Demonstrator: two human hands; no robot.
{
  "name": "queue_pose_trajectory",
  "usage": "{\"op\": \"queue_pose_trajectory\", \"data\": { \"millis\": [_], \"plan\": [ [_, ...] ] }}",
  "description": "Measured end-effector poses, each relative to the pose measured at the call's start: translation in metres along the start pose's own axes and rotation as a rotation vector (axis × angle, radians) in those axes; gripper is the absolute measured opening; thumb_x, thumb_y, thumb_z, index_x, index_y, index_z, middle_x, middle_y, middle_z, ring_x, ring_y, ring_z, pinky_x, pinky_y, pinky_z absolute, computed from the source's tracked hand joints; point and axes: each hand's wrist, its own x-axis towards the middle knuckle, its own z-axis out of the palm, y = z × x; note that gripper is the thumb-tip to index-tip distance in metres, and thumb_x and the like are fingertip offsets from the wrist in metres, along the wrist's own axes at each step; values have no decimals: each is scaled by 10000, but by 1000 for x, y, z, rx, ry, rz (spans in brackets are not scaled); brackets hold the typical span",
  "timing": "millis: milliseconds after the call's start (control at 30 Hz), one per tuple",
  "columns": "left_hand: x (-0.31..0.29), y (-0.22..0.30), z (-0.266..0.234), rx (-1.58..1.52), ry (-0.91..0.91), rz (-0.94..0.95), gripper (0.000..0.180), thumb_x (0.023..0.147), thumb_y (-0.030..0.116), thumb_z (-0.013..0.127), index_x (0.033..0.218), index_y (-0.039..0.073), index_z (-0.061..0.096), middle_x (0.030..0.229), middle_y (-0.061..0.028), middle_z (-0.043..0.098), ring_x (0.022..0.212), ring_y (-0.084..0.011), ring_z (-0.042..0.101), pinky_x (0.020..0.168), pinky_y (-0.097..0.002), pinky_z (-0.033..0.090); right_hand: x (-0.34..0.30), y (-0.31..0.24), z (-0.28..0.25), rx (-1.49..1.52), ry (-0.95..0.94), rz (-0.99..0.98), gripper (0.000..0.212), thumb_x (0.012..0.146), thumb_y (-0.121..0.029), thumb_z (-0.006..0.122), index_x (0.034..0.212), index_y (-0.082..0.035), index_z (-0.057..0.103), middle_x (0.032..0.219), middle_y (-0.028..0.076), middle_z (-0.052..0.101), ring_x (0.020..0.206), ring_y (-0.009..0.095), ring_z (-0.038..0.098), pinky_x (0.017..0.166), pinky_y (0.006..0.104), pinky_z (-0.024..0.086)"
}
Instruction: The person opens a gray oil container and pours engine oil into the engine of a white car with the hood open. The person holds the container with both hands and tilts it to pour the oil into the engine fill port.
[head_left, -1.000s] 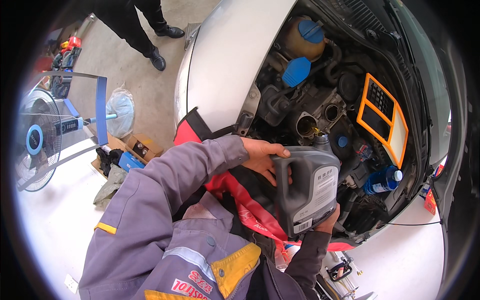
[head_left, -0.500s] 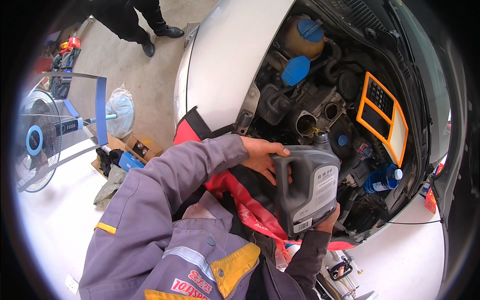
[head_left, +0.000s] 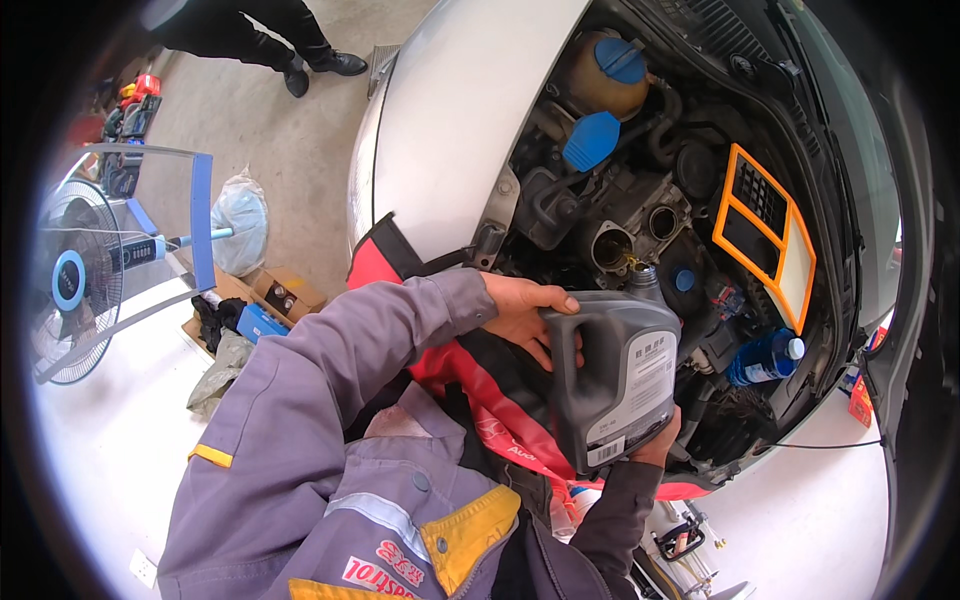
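Observation:
A dark grey oil jug (head_left: 618, 375) is tilted over the engine bay, its neck pointing away from me. Golden oil runs from its spout beside a round opening (head_left: 612, 247) in the engine; exactly where the stream lands is hard to see. My left hand (head_left: 528, 312) is closed on the jug's handle, thumb on top and fingers partly hidden behind it. Under the jug's lower right corner, my right hand (head_left: 657, 440) supports the base, most of its fingers out of sight.
An orange-framed air filter (head_left: 733, 218) and a blue bottle (head_left: 765, 358) lie to the right in the bay. A red fender cover (head_left: 490, 400) drapes the front edge. Left are a fan (head_left: 70, 280) and cardboard box (head_left: 285, 292). Another person's legs (head_left: 265, 38) stand far left.
The other person's legs have shifted slightly at the far left. My hands and the jug hold nearly the same position, with oil still flowing.

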Motion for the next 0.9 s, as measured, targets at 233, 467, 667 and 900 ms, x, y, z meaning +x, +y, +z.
{"op": "queue_pose_trajectory", "data": {
  "millis": [233, 467, 667, 900],
  "plan": [
    [1, 0, 0, -3, -17, -1, 540, 949, 453, 574, 1246, 2, 597, 1305, -199, 613, 1297, -326, 537, 1087, -467, 420, 2, -1, -3, -1, -22, 3, 497, 951, -331, 357, 1177, 21, 625, 1151, 164, 675, 1042, 335, 648, 921, 434, 518],
    [0, -1, 1, -10, 1, 7, 519, 948, 434, 559, 1243, 8, 589, 1281, -188, 625, 1264, -315, 558, 1059, -465, 433, -2, -3, 3, 6, -27, 26, 504, 937, -326, 356, 1188, 22, 620, 1168, 170, 666, 1051, 343, 643, 925, 441, 517],
    [-1, 1, 2, -8, -14, -4, 535, 949, 440, 577, 1257, 3, 594, 1310, -193, 611, 1301, -320, 535, 1087, -462, 423, -1, -3, 0, -12, -31, 16, 501, 936, -324, 360, 1190, 22, 619, 1165, 170, 668, 1051, 341, 644, 924, 441, 517],
    [-1, 0, 1, -13, -8, -6, 529, 951, 434, 571, 1259, 4, 594, 1309, -190, 612, 1304, -319, 534, 1079, -459, 431, -1, -3, 0, -8, -42, 11, 504, 942, -332, 359, 1193, 21, 618, 1169, 170, 668, 1052, 342, 644, 926, 440, 516]
  ]
}}
